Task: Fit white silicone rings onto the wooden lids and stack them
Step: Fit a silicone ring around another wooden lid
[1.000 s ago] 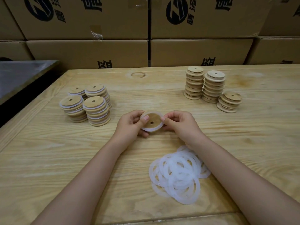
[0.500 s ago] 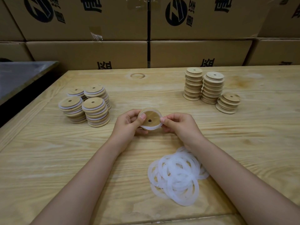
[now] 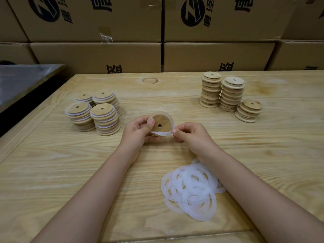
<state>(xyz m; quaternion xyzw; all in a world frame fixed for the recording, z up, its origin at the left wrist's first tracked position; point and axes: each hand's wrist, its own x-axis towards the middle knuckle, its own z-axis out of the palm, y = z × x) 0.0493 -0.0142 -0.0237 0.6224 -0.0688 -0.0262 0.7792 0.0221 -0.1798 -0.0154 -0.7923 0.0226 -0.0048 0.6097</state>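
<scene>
A round wooden lid (image 3: 162, 122) with a small centre hole is held up above the middle of the table, its face tilted toward me. My left hand (image 3: 138, 131) grips its left edge, thumb on the face. A white silicone ring (image 3: 162, 133) wraps partly around the lid's rim. My right hand (image 3: 190, 135) pinches that ring at the lid's lower right edge. A loose heap of white rings (image 3: 191, 190) lies near the front. Stacks of ringed lids (image 3: 94, 113) stand at left, stacks of bare lids (image 3: 226, 95) at right.
The wooden table (image 3: 52, 163) runs to a raised front edge. Printed cardboard boxes (image 3: 157, 32) form a wall behind it. A grey metal surface (image 3: 22, 81) lies beyond the table's left edge.
The lid has tilted up toward me and shifted slightly left. My right hand has slid down the rim, pulling the ring around the lid's lower right edge.
</scene>
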